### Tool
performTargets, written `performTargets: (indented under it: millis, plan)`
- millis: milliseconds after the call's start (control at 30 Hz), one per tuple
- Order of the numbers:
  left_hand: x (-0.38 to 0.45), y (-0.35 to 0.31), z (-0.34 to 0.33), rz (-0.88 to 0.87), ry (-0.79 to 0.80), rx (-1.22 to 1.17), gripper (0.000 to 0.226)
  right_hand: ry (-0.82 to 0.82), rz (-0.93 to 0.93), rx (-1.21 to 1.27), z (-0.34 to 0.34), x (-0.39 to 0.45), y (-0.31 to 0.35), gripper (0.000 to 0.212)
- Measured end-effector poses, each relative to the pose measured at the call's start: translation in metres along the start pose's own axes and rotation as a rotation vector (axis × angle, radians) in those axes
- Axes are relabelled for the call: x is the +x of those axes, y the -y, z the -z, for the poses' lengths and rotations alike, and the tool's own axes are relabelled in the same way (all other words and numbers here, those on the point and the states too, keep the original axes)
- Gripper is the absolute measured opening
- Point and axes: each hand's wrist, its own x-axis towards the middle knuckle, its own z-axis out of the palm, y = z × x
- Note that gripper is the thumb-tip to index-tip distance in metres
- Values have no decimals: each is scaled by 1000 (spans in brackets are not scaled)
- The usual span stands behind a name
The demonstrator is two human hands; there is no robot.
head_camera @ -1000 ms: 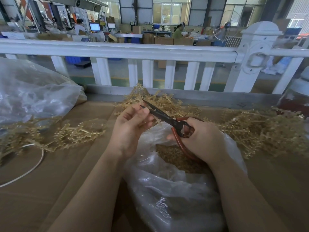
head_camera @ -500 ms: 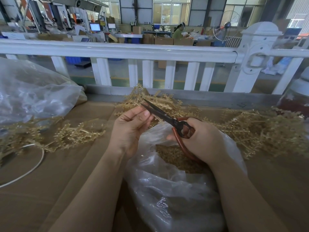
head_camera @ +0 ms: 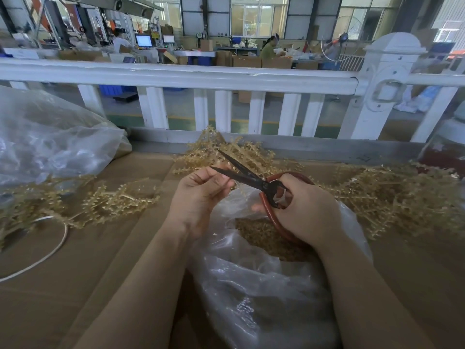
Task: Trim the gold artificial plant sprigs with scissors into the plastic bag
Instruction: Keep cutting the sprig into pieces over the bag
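Head: no writing readable; scissors [head_camera: 247, 176] open.

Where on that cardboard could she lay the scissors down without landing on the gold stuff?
Bare cardboard lies near left, between the white cord and the left forearm. Another strip runs near right, beside the open plastic bag. Sprig heaps crowd the far right, the middle and the left under the big bag.

Daylight pours in from the big windows [head_camera: 256, 18] well beyond the hands, even and fairly bright, shadows soft. Glare sits on the white railing [head_camera: 176, 76] and glints on the plastic bag [head_camera: 251, 285] below the right hand [head_camera: 304, 212]. The wide lens bows that railing. Far workstations look slightly soft, perhaps just from distance.
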Motion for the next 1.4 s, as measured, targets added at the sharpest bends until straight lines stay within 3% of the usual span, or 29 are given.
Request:
performTargets:
  millis: [100, 233, 600, 933, 1267, 1400]
  plan:
    - [0, 0, -2, -65, -14, -3, 17, 13, 3, 3, 0, 0, 1, 56]
    - [0, 1, -3, -116, 26, -28, 20, 24, 4, 12, 1, 0, 2, 49]
    - [0, 10, -7, -147, 82, 1, 28, 35, -16, 55, 5, 0, 5, 59]
    - [0, 12, -9, -125, 109, -74, 17, -74, 29, 70, -3, -1, 4, 48]
    - [1, 13, -7, -117, 82, 8, 26, -39, -2, 131, -1, -1, 4, 29]
    - [0, 12, -8, -100, 73, 41, 15, -58, 3, 142, -4, -1, 1, 27]
